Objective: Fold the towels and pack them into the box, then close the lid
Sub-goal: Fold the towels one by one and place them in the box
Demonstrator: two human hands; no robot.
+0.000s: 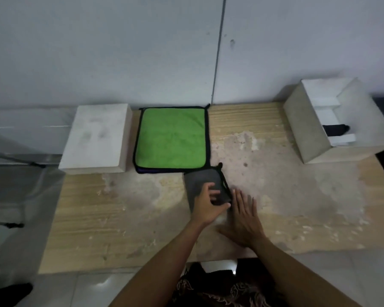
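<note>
Beside green towel (172,138), lid (95,138), open box (339,120)

Lid (95,138) left of towels (172,138); box (333,120) far right.

Both forearms are bare, with no sleeves in view. The left hand (208,203) and right hand (242,216) wear nothing. Below them shows dark clothing (220,289) with what seems a pale swirling pattern.

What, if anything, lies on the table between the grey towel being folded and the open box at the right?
Nothing visible does: between the grey towel and the open box lies only bare table. The green towel lies off to the left.
</note>
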